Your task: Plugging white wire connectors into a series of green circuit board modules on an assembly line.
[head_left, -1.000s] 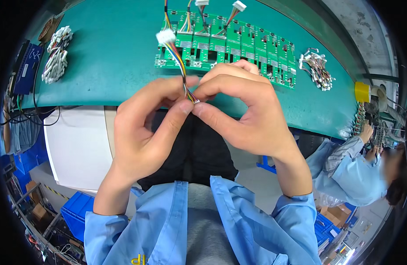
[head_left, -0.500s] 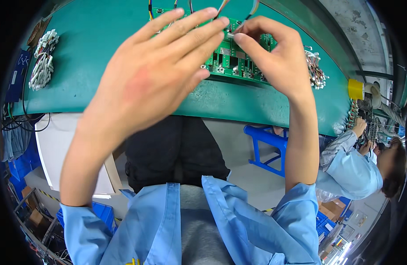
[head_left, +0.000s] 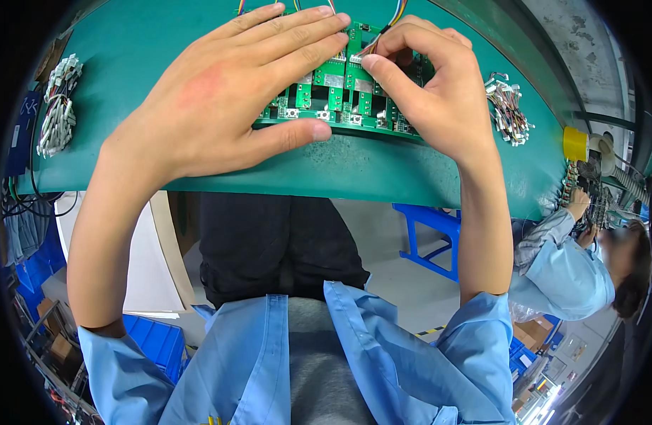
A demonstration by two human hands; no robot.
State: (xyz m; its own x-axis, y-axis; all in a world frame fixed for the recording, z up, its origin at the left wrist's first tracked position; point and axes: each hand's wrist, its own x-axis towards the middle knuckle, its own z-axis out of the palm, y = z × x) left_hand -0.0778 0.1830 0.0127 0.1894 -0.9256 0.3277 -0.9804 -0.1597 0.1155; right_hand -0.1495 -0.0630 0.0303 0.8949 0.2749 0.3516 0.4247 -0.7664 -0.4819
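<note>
Green circuit boards (head_left: pixel 332 79), joined in a panel, lie on the green mat at the far middle. Over their left part my left hand (head_left: pixel 220 95) is spread flat, palm down, with the thumb stretched toward the near edge; it hides much of the panel. My right hand (head_left: pixel 439 88) pinches a cable with coloured wires (head_left: pixel 387 30) between thumb and forefinger. The cable's white plug (head_left: pixel 356 59) meets the board just left of the thumb tip; whether it is fully seated I cannot tell. Other coloured wires rise behind my left fingers.
A tied bundle of white-plugged cables (head_left: pixel 58 106) lies at the left of the green mat (head_left: pixel 305 170), with a looser bundle (head_left: pixel 508 110) at the right. A yellow roll (head_left: pixel 574 144) and a co-worker's blue sleeve (head_left: pixel 570 276) are farther right. Below the table stands a blue stool (head_left: pixel 429 230).
My left hand has shifted left and lowered flatter, its thumb now spread out. My right hand has moved slightly left, and the plug is now down at the board.
</note>
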